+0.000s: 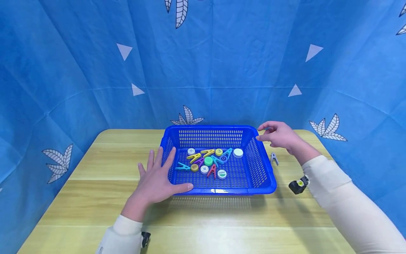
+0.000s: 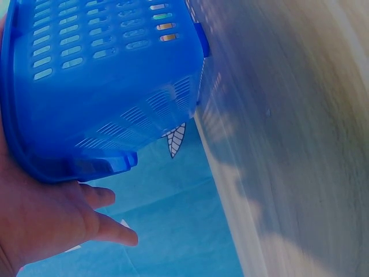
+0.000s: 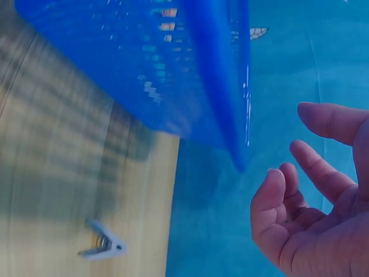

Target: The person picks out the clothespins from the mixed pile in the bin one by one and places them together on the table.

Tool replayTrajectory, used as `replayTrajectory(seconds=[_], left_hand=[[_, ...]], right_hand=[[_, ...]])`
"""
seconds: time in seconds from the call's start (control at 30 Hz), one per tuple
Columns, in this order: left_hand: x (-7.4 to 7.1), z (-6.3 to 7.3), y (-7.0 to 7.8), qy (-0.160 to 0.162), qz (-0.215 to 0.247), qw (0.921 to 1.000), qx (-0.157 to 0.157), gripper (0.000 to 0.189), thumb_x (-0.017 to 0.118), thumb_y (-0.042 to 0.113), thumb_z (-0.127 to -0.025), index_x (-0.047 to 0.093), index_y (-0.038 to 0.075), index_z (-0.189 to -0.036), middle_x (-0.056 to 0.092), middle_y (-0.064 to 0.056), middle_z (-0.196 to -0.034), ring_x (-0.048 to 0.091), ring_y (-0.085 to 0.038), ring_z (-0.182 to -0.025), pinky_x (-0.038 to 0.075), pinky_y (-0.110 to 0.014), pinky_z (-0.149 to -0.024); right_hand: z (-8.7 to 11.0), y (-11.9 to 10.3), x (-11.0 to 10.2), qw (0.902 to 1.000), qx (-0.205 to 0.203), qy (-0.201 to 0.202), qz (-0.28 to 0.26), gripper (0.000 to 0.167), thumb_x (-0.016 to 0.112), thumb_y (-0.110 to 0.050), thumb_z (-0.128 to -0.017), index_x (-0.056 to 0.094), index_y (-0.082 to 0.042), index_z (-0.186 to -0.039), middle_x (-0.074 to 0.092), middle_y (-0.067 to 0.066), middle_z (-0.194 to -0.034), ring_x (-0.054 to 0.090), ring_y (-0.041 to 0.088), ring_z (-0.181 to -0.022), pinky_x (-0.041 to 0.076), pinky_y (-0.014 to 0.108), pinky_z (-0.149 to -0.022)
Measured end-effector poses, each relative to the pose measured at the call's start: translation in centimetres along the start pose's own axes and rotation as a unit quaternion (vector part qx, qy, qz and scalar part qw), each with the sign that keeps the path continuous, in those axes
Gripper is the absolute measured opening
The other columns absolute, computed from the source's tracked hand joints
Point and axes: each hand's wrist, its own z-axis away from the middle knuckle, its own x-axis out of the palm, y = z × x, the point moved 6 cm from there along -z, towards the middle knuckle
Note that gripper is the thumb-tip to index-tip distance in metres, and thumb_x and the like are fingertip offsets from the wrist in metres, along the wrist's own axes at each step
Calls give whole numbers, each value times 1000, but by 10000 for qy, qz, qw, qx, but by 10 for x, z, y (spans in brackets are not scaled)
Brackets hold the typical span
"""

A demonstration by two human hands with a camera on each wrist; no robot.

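A blue cloth backdrop (image 1: pixel 238 56) with white leaf and triangle prints stands beyond a wooden table (image 1: pixel 114 169). On the left, the left hand (image 1: pixel 155 178) lies over the near left corner of a blue plastic basket (image 1: pixel 222 191), its fingers straight and spread, its thumb across the near rim; whether it presses on the rim cannot be told. The perforated basket sits mid-table, towards the far side.

In it, from left to right, lie a light-blue clothespin (image 1: pixel 183 168), a white patterned bottle cap (image 1: pixel 191 151) towards the far side, a yellow clothespin (image 1: pixel 195 157), a brown bottle cap (image 1: pixel 194 168), a purple clothespin (image 1: pixel 200 161), a green bottle cap (image 1: pixel 208 161) near the middle, a red clothespin (image 1: pixel 212 171) nearer, a white bottle cap with green print (image 1: pixel 222 174) at the near side, and a plain white bottle cap (image 1: pixel 238 152) furthest right.

Just beyond the basket's right rim, the right hand (image 1: pixel 279 135) hovers near the far right corner, fingers loosely bent and holding nothing. Below it, a grey clothespin (image 1: pixel 274 158) lies on the table to the basket's right.
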Motion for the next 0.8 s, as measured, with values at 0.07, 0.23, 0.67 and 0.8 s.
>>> replayTrajectory(seconds=[0.07,0.23,0.67,0.8], left_hand=[[0,0,0,-1,17,10000,7,129,61,90,-64,9,26,-163,1,-20,-165,-16,-45,-146,-7,-79,-101],[-1,0,0,2,83,10000,13,128,63,88,-65,9,26,-162,0,-20,-165,-16,-44,-146,-8,-79,-101],[0,-1,1,9,135,9999,14,128,63,89,-64,8,27,-162,-1,-19,-165,-17,-43,-146,-9,-78,-101],[1,0,0,-5,137,9999,1,128,63,89,-64,9,27,-162,0,-19,-165,-17,-43,-146,-9,-78,-101]], right_hand=[[0,-6,4,10000,-31,-25,-38,49,72,-29,-93,56,-5,-132,53,16,-110,53,34,-104,54,37,-78],[0,-18,12,9999,-87,-23,-113,52,72,-32,-94,55,-5,-134,52,17,-114,54,37,-106,54,44,-84],[-5,-36,33,9992,-123,-168,-346,56,72,-33,-93,52,-7,-139,53,16,-112,55,39,-106,55,44,-84],[-7,-39,37,9988,-89,-184,-440,54,72,-32,-93,53,-8,-138,54,15,-111,57,38,-102,55,44,-80]])
